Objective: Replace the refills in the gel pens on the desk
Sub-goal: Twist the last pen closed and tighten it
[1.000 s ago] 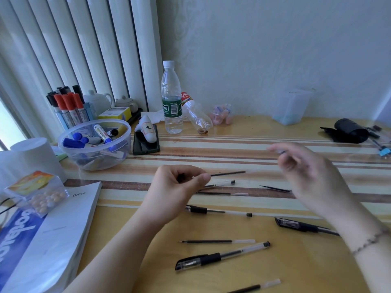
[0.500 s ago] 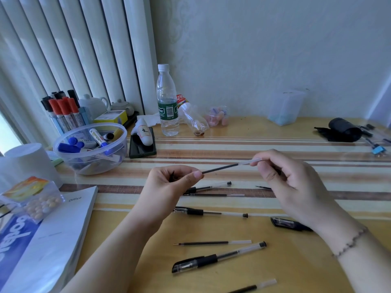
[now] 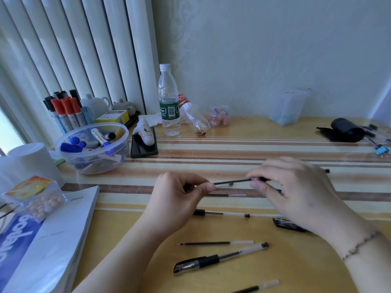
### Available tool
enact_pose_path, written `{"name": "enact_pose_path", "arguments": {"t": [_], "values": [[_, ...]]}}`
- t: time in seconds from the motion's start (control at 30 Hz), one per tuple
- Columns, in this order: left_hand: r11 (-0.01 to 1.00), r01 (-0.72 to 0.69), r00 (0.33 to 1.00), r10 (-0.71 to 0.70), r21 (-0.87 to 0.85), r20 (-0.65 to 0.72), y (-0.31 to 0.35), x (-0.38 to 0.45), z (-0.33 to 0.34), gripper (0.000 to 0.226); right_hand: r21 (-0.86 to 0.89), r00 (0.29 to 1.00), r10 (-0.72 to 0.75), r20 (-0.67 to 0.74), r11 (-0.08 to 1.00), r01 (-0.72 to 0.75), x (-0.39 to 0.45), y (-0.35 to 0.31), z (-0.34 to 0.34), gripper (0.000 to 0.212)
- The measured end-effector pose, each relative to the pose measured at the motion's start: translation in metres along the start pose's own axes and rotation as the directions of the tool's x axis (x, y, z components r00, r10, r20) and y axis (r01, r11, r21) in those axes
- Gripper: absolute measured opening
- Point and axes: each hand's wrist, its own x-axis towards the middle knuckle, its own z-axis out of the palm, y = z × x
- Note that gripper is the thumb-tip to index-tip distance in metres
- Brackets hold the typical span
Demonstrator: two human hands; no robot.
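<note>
While the left hand (image 3: 177,199) is pinching one end of a thin black refill (image 3: 232,182) w/ closed fingers (image 3: 208,187) and the right hand (image 3: 296,187) is closing on the other end, the refill is hanging level just above the desk (image 3: 232,153), betw. both hands. It's looking v. light, narrow and smooth, prob. bendy along its length and slippery, so gripping near the ends w/ fingertips and pushing straight along its axis is seeming safest. Other pens, e.g. a capped gel pen (image 3: 220,259), and a loose refill (image 3: 213,243) are lying nearer the person.

The right hand (image 3: 296,191) has closed in toward the left hand (image 3: 179,199), sliding along the refill (image 3: 232,182).
</note>
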Motion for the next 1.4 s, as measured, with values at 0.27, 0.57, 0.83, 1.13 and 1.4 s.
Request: {"name": "enact_pose_path", "arguments": {"t": [0.27, 0.57, 0.83, 1.13, 1.4], "values": [[0.993, -0.016, 1.0, 0.017, -0.118, 0.001, 0.009, -0.004, -0.001, 0.02, 0.083, 1.0, -0.026, -0.004, 0.996, 0.026, -0.001, -0.007, 0.009, 0.022], [0.956, 0.005, 0.999, -0.021, -0.295, -0.05, 0.009, 0.001, -0.002, 0.015, 0.942, 0.937, 0.338, 0.09, 0.277, -0.19, 0.005, -0.015, 0.012, 0.028], [0.935, -0.002, 0.999, 0.013, -0.354, 0.029, 0.011, 0.001, 0.001, 0.027, 0.463, 0.996, -0.037, 0.087, 0.886, -0.008, -0.004, -0.039, 0.026, 0.026], [0.944, -0.027, 0.993, 0.064, -0.329, 0.104, 0.012, -0.002, 0.002, 0.015, 0.398, 0.995, -0.041, 0.094, 0.917, 0.0, -0.003, -0.037, 0.027, 0.026], [0.91, -0.011, 0.996, 0.045, -0.415, 0.071, 0.01, -0.001, 0.003, 0.018, 0.359, 0.994, -0.023, 0.109, 0.933, -0.017, -0.004, -0.04, 0.023, 0.032]]}}
